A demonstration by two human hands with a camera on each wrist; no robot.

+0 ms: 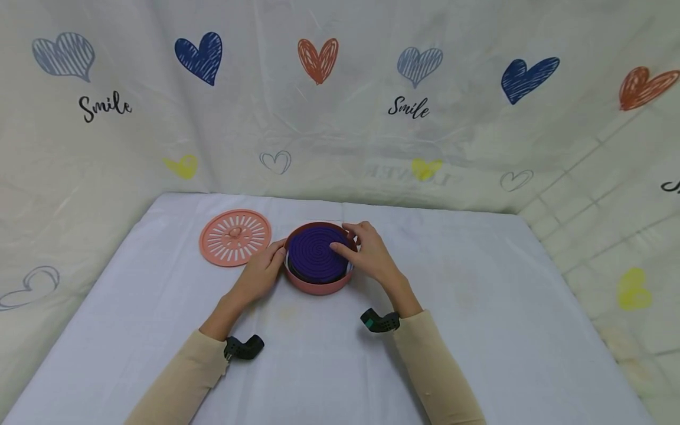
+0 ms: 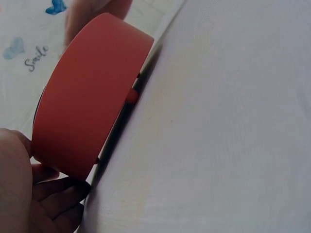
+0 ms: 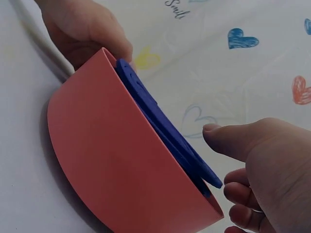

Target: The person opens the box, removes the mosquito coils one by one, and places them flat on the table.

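A round coral-pink case [image 1: 317, 290] stands uncovered on the table, with stacked purple mosquito coils [image 1: 317, 255] inside. The top coil shows a spiral and, in the right wrist view, sits tilted, one edge raised past the rim. My left hand [image 1: 261, 270] holds the case's left side, thumb near the rim and fingers low on the wall in the left wrist view. My right hand [image 1: 374, 252] is over the right rim. Its thumb [image 3: 233, 140] stands apart from the coil [image 3: 163, 124], and its bent fingers are close to the rim, with nothing between them and the thumb.
A coral-pink slotted lid [image 1: 235, 238] with a central knob lies left of the case. White cloth [image 1: 457, 283] covers the table. A pale curtain [image 1: 340, 124] printed with hearts and words hangs behind it. Each wrist carries a black camera [image 1: 244, 347].
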